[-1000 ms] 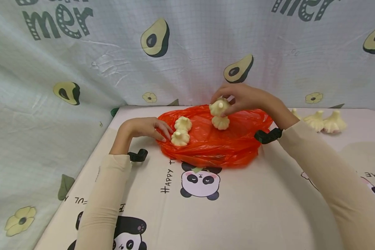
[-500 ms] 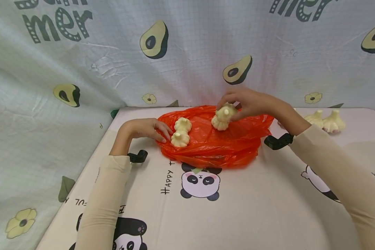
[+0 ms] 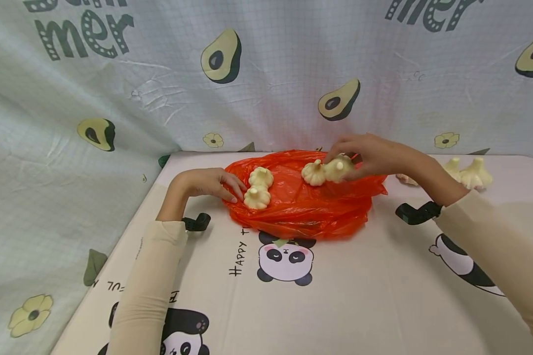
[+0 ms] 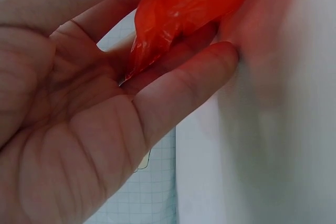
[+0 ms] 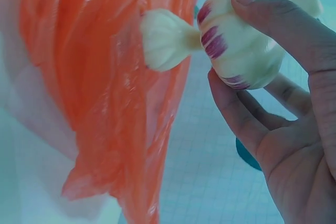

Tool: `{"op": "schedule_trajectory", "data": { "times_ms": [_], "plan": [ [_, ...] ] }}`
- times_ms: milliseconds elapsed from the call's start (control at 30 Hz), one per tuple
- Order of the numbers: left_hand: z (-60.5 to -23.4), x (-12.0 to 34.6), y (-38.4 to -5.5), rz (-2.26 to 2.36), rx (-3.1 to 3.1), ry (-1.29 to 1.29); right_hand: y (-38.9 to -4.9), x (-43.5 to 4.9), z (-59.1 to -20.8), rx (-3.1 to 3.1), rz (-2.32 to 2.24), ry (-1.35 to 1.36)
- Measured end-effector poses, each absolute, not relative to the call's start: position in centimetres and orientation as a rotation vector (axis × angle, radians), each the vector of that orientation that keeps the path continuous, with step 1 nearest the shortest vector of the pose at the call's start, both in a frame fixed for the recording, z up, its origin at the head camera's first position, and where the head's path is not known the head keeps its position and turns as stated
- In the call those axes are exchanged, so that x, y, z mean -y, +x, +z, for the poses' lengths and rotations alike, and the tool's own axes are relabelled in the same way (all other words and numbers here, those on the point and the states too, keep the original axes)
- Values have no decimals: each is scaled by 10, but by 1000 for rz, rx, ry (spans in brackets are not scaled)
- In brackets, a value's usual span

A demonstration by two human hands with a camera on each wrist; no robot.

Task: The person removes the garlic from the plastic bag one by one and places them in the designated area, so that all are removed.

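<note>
A red plastic bag (image 3: 288, 217) lies spread and crumpled at the back of the table. My left hand (image 3: 210, 183) holds its left edge; in the left wrist view the plastic (image 4: 178, 9) passes between thumb and fingers. My right hand (image 3: 377, 150) grips a garlic bulb (image 3: 339, 168) over the bag's right part. The right wrist view shows this held bulb (image 5: 241, 45) with purple streaks, thumb on one side, fingers on the other. Another bulb (image 3: 313, 173) sits on the bag close beside it. Two more bulbs, a rear one (image 3: 261, 176) and a front one (image 3: 256, 197), stand near my left fingertips.
More garlic bulbs (image 3: 476, 173) stand at the table's back right, partly hidden behind my right forearm. A pale cloth with panda prints (image 3: 285, 259) covers the table. A curtain with avocado prints (image 3: 275, 88) hangs right behind the table's back edge.
My right hand has moved right and lower with the held garlic bulb, from above the standing bulb to its right side. My left hand and the bag have stayed about where they were.
</note>
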State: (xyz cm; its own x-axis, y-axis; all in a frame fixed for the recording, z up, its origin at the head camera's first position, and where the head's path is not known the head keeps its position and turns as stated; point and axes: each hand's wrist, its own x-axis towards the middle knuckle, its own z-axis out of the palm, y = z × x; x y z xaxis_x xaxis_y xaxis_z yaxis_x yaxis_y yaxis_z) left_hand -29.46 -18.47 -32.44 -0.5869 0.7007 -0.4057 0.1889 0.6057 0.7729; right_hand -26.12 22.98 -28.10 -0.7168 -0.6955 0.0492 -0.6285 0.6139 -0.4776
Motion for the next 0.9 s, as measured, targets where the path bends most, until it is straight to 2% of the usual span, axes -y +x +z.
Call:
{"op": "schedule_trajectory", "data": {
  "times_ms": [333,900],
  "plan": [
    [-326,187,-295,886,-2119,706,-246,-252,-285,-2705,-829,-1154],
    [-325,185,-296,853,-2136,710,-222,-277,-292,-2794,-849,-1062]
  ]
}}
